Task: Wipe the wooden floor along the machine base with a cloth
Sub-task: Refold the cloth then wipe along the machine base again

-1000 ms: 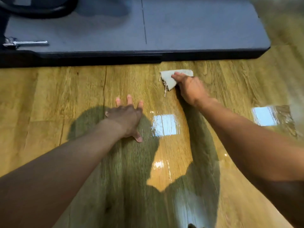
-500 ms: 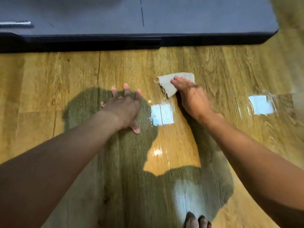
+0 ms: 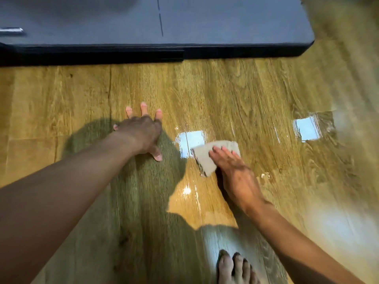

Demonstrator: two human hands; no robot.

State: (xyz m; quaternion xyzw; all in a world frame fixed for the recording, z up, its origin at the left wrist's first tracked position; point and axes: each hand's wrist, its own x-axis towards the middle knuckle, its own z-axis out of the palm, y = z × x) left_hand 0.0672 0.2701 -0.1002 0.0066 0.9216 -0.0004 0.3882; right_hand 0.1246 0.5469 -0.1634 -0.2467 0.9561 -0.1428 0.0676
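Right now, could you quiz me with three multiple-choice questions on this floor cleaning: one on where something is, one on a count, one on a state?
1. Where is the cloth?
A. on the grey machine base
B. on the wooden floor under the right hand
C. under the left hand

2. How many hands touch the cloth?
A. none
B. one
C. two

3. The left hand is
A. flat on the floor, fingers spread
B. clenched around a brush
C. raised in the air

Answers: 1 B, the right hand presses it onto the wooden floor, clear of the machine base. 2 B, only the right one. 3 A, it rests bare and spread.

Right hand dragged cloth back from machine base; toes now visible.
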